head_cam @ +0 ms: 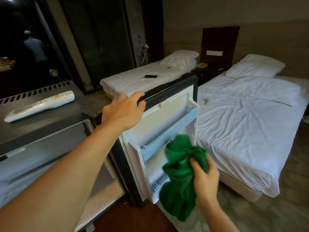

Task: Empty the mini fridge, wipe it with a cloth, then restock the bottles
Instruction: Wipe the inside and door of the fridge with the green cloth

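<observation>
so the mini fridge (41,156) is sitting at lower left, its door (167,124) standing wide open mid-frame, white liner and pale blue shelf rails showing. The green cloth (180,173) is dangling all bunched up, lower middle, in front of the door's bottom shelf.

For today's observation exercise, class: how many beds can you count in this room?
2. One bed lies behind the open fridge door, a dark phone on it; the other bed stands right of that door. Others may lie outside the view.
</observation>
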The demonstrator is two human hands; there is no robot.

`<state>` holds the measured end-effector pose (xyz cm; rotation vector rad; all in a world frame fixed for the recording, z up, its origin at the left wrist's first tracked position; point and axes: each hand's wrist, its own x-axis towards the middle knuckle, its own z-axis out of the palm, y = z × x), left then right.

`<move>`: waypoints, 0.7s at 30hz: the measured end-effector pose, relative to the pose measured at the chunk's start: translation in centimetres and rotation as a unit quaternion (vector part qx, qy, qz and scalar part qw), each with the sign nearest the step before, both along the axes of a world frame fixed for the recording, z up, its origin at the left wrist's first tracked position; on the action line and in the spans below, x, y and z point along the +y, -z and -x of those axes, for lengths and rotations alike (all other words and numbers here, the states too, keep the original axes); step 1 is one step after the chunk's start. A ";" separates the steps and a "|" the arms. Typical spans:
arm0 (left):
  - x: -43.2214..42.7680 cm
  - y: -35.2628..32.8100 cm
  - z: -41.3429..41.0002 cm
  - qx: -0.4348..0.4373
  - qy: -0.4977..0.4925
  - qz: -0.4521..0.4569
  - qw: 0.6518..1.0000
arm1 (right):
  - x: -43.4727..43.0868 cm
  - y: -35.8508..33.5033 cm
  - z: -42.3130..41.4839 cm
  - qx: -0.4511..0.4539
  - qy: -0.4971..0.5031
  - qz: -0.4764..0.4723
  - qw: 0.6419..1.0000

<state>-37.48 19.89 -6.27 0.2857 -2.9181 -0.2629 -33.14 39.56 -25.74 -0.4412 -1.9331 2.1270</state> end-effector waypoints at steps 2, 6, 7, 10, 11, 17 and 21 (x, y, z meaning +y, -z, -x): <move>0.1 0.3 0.1 0.002 -0.005 0.020 1.000 | 0.9 2.4 2.0 -0.092 0.075 0.043 0.992; -0.1 0.6 -0.1 0.007 0.023 0.040 0.999 | -0.3 4.4 6.3 -0.151 0.105 0.026 0.983; -0.2 0.6 -0.4 0.013 0.035 0.043 0.998 | -1.2 4.3 7.2 -0.142 0.107 0.034 0.983; -0.4 0.6 -1.1 0.030 0.059 0.035 0.997 | -3.9 3.4 8.8 -0.112 0.164 -0.004 0.980; -0.4 0.6 -1.2 0.036 0.064 0.029 0.997 | -4.4 3.2 9.0 -0.107 0.188 -0.025 0.976; -0.8 0.7 -0.4 0.065 0.068 0.019 0.995 | -5.9 3.9 11.1 -0.104 0.158 -0.079 0.979; -0.9 0.9 -0.4 0.082 0.080 0.019 0.993 | -6.5 1.3 10.8 0.013 0.166 -0.054 0.985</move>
